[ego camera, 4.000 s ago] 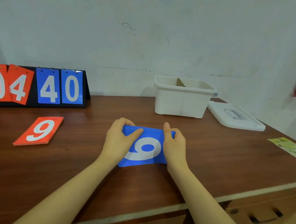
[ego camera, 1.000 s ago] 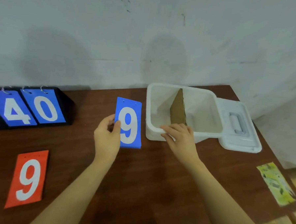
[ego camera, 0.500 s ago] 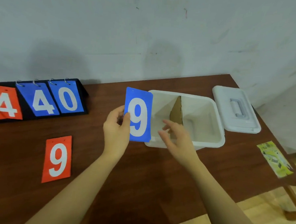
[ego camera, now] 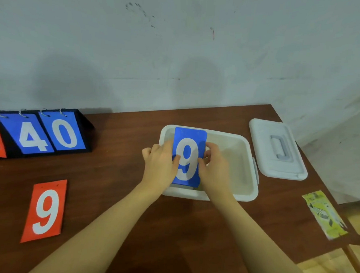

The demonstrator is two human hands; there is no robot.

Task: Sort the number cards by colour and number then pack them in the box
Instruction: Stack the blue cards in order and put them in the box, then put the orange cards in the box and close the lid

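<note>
A stack of blue number cards (ego camera: 188,146) with a white 9 on top is held over the left part of the open white box (ego camera: 233,139). My left hand (ego camera: 160,164) grips its left edge and my right hand (ego camera: 212,166) grips its right edge. The cards hide the box's cardboard divider. A stack of red cards (ego camera: 45,210) showing a 9 lies flat on the table at the near left.
A black flip scoreboard (ego camera: 39,133) showing red 4 and blue 4 and 0 stands at the back left. The box's white lid (ego camera: 276,149) lies right of the box. A yellow-green packet (ego camera: 323,213) lies near the table's right edge.
The blue cards moved right, from beside the box to over its left part. My right hand left the box rim and took hold of the cards' right edge.
</note>
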